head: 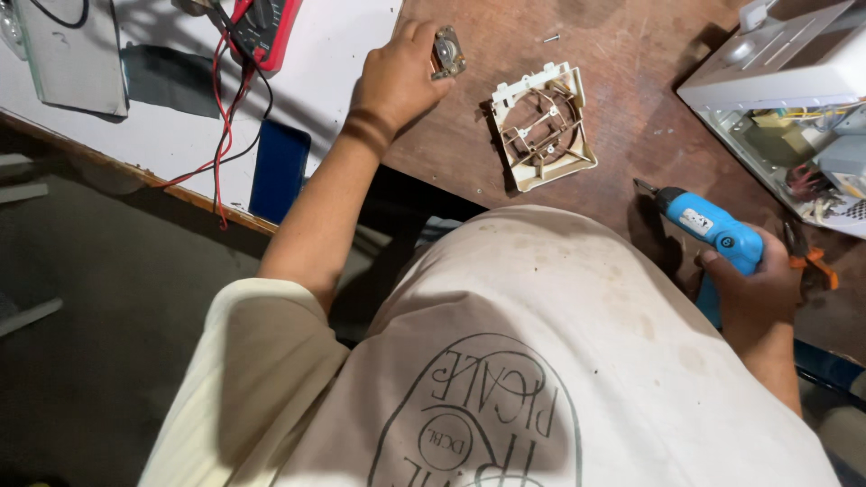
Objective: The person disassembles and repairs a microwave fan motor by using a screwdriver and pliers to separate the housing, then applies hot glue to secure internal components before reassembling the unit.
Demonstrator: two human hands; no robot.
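The small grey metal bracket-like part (448, 52) sits at the fingertips of the left hand (397, 77), which is stretched out over the brown wooden tabletop (622, 54) with its fingers pinched on the part; it is held just at the tabletop's surface, near the border of a white sheet (343, 54) that covers the tabletop's left portion. Just beside it, to the right and not touching, lies the cream square plastic frame with a round wire cage inside (544, 126), flat on the wood and detached from any housing, so the dismantling looks well under way: this frame is out and the small part is free of it. The right hand (762, 289) is closed around the blue cordless electric screwdriver (708, 225), whose bit points toward the frame but stands apart from it, engaging no screw. A tiny loose screw (551, 38) lies on the wood above the frame. Farther right the white appliance casing (785, 63) stands open with coloured wiring (812, 117) exposed, which suggests more work remains inside. Orange-handled pliers (812, 257) rest by the right hand. At the far left lie a red multimeter with red and black leads (262, 32) and a dark blue flat slab (280, 171).
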